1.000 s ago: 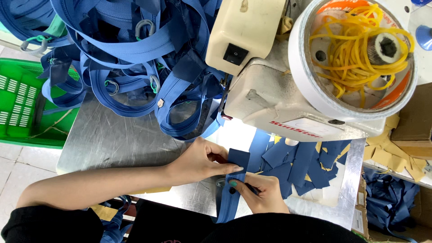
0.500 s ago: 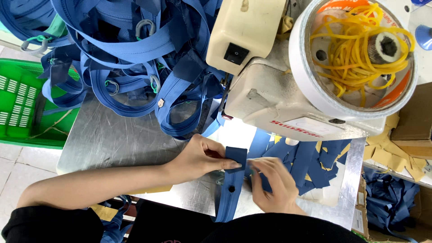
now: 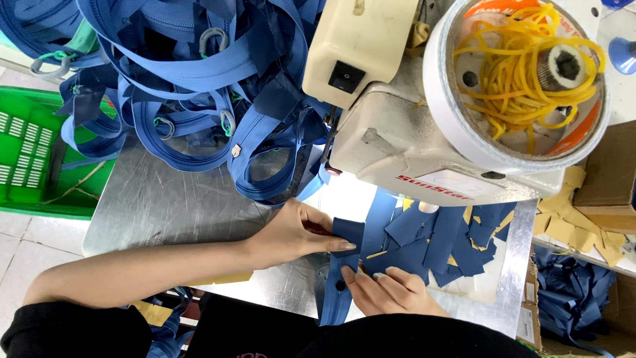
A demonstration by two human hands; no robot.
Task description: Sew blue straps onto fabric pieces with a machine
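My left hand (image 3: 298,232) pinches a folded blue fabric patch (image 3: 349,233) over a blue zipper strip (image 3: 336,292) on the metal table (image 3: 165,205), just in front of the cream sewing machine (image 3: 411,132). Below it, my right hand (image 3: 391,292) presses the strip and the patch's lower edge flat with its fingertips. The strip runs down off the table's near edge toward my lap. To the right of both hands lie several loose dark blue fabric pieces (image 3: 450,245), under the machine's arm.
A big tangle of blue zipper tape with metal rings (image 3: 199,86) covers the table's far left. A green plastic basket (image 3: 33,159) stands on the floor to the left. A white tub of yellow rubber bands (image 3: 523,73) rests on the machine. Cardboard scraps (image 3: 583,219) lie right.
My right hand moved up to the blue patch half a second ago, then dropped back lower on the strip. My left hand stays pinching the patch.
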